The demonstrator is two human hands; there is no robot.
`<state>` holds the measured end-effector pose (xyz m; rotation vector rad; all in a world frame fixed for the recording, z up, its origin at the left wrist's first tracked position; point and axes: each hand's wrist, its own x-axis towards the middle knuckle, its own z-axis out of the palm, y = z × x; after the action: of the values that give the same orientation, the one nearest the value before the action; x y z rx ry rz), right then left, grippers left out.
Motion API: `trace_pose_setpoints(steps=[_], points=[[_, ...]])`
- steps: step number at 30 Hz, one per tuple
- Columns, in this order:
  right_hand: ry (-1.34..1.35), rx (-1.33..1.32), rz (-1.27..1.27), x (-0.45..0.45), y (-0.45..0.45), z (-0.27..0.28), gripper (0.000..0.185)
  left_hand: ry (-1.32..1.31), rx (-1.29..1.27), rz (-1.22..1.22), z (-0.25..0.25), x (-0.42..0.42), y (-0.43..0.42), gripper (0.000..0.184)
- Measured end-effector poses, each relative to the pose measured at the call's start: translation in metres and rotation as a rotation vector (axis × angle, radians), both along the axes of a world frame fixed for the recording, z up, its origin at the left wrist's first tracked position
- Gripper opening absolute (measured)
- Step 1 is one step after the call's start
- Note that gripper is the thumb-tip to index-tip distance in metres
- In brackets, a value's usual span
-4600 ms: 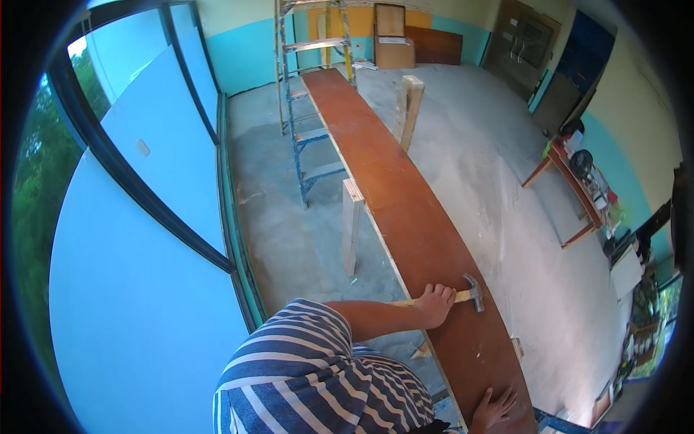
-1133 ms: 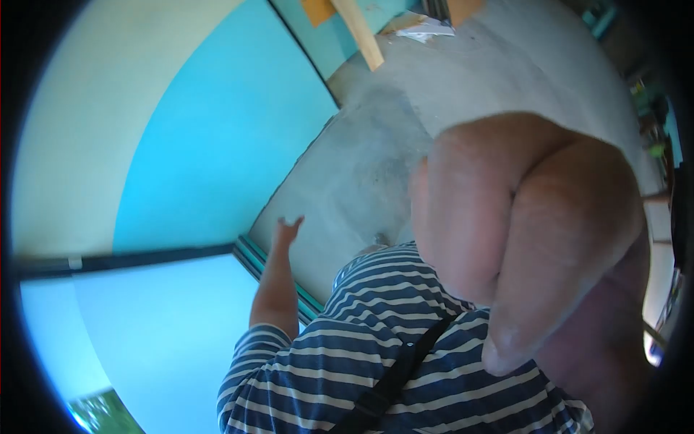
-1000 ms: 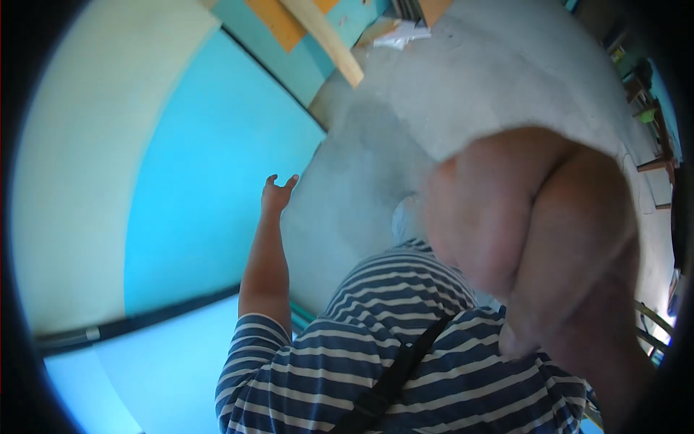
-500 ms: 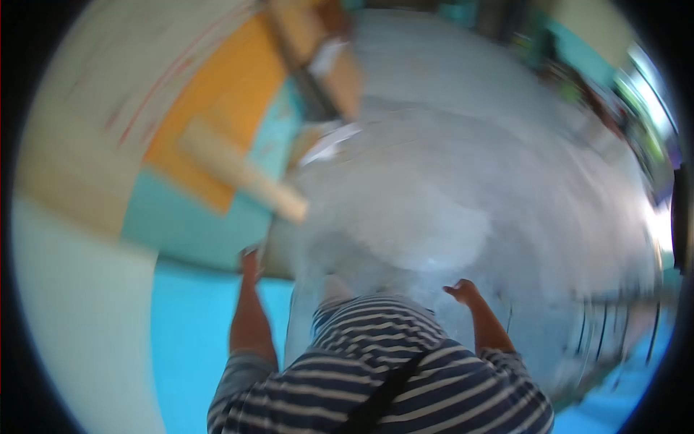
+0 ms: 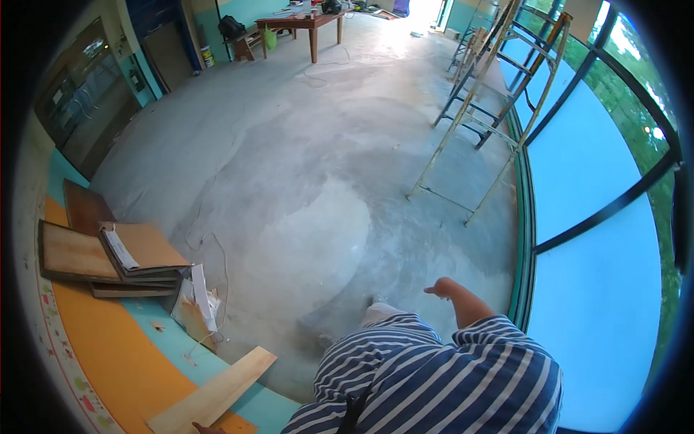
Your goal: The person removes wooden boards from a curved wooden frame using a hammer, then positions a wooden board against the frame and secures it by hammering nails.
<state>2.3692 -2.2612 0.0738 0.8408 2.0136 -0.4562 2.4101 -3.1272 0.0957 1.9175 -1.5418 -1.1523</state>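
Note:
My right hand (image 5: 442,288) hangs over the grey floor with its thumb pointing left. Its fingers look loosely held apart from any object, and nothing shows in it. Of my left hand (image 5: 206,430), only the fingertips show at the bottom edge, in front of the lower end of a pale wooden plank (image 5: 217,394). Whether they touch the plank I cannot tell. The plank leans along the orange and teal wall (image 5: 108,347) on my left.
Brown boards (image 5: 148,249) are stacked against the left wall, beside a broken white piece (image 5: 204,296). A cable (image 5: 225,275) trails over the floor (image 5: 289,173). Stepladders (image 5: 477,123) stand by the windows (image 5: 593,166) at right. A wooden table (image 5: 311,23) stands far back.
My view has swung from blur to a clear look across the room, bringing the ladders, windows and table into sight. My left hand has slipped almost out of the bottom edge.

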Motion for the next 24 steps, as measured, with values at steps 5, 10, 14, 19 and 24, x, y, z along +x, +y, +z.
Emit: trace_pose_setpoints(steps=[5,10,14,19,24], points=[[-0.029,0.046,-0.348,0.083,0.020,0.012,0.080,-0.116,-0.152,-0.265,-0.017,-0.061,-0.007,0.050],[-0.004,0.082,-0.455,0.133,0.047,0.010,0.081,-0.206,-0.334,-0.499,-0.020,-0.099,0.016,0.045],[0.004,-0.061,-0.617,0.179,0.069,-0.068,0.084,-0.173,-0.502,-0.682,-0.015,-0.119,0.067,0.040],[0.025,-0.170,-0.771,0.238,0.075,-0.057,0.083,-0.008,-0.661,-1.085,-0.031,-0.143,0.173,0.035],[0.149,-0.178,-0.902,0.320,0.152,-0.085,0.073,0.067,-0.595,-1.693,0.056,-0.151,0.451,0.032]])
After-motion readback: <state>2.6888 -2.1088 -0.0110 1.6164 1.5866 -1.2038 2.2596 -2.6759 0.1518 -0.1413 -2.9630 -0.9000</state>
